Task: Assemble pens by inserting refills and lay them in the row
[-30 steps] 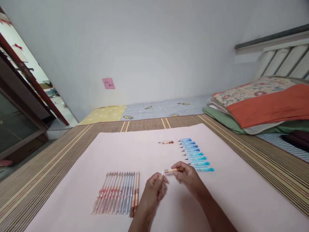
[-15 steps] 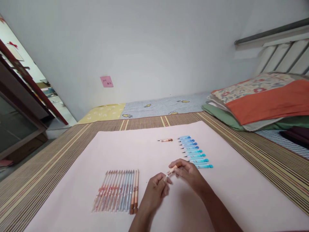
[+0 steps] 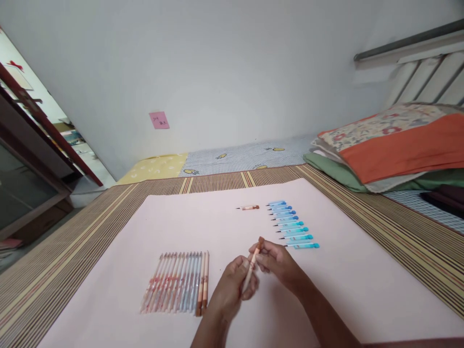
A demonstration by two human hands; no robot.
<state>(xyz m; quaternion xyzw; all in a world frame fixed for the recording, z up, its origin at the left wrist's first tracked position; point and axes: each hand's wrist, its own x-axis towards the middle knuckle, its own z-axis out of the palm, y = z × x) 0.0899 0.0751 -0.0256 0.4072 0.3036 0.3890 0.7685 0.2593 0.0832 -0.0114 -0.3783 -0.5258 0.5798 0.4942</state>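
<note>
Left of the hands, on the pink sheet point(image 3: 108, 290), lies a tight row of pens point(image 3: 177, 284), well apart from the short blue pen pieces point(image 3: 293, 224) farther right. Between those rows, the left hand point(image 3: 232, 289) and right hand point(image 3: 277, 261) both have fingers clamped on one peach pen point(image 3: 251, 268), held tilted just above the sheet. It looks light, stiff and smooth, so likely slippery; a pinch near each end seems safest. One small brown piece point(image 3: 249, 208) lies beyond the hands.
</note>
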